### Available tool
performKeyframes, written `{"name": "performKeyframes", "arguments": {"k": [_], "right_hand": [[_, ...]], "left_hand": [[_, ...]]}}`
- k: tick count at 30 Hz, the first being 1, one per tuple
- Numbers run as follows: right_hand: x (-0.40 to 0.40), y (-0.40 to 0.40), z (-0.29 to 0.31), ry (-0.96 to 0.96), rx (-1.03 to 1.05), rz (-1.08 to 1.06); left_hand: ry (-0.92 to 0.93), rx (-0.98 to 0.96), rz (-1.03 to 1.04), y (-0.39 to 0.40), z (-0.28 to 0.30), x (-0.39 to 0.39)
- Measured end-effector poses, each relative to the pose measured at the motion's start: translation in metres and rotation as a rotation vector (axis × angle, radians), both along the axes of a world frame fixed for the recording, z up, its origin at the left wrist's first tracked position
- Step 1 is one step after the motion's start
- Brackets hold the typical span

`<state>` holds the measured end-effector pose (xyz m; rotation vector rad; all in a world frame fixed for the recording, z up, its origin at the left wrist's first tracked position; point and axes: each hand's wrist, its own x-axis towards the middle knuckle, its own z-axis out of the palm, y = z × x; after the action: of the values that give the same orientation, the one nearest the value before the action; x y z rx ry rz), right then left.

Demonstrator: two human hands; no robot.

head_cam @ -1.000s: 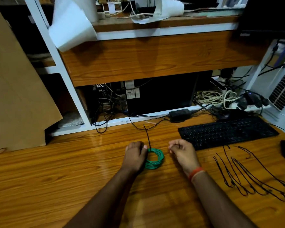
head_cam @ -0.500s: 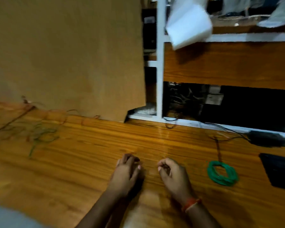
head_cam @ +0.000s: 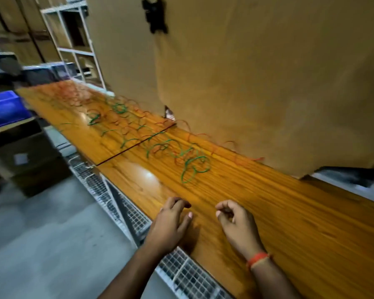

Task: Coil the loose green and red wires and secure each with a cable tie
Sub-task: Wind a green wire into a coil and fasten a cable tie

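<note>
View swung left; green coil gone; both hands [head_cam: 171, 225] [head_cam: 238, 225] loosely curled, empty.

A workshop or storeroom: long wooden bench [head_cam: 268, 212], white metal shelving [head_cam: 73, 39], big cardboard sheet [head_cam: 246, 72], concrete floor [head_cam: 41, 244].

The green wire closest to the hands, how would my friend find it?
Start at the long wooden table in front of the big cardboard sheet. Loose wires trail along it; follow them toward the two hands. The nearest green wire lies in open loops, closer than any other tangle, with red strands beside it.
</note>
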<state>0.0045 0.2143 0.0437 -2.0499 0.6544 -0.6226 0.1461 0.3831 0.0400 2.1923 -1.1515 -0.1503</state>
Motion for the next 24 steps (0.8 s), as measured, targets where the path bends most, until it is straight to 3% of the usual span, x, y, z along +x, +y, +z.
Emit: {"name": "performKeyframes", "arguments": {"k": [4,8,18,24], "right_hand": [[0.068,0.034,0.002,0.017,0.002,0.043],[0.117,0.033,-0.002,-0.020,-0.055,-0.075],[0.196,-0.004,-0.015,0.000,-0.146,-0.427],[0.221,-0.022,-0.014,-0.057,-0.284,-0.511]], "left_hand": [[0.004,0.005,0.044,0.036,0.005,0.050],[0.041,0.002,0.071,0.040,-0.001,0.089],[0.061,0.048,-0.083,-0.018,-0.013,0.179],[0.018,-0.072,-0.041,-0.041,-0.027,0.224]]}}
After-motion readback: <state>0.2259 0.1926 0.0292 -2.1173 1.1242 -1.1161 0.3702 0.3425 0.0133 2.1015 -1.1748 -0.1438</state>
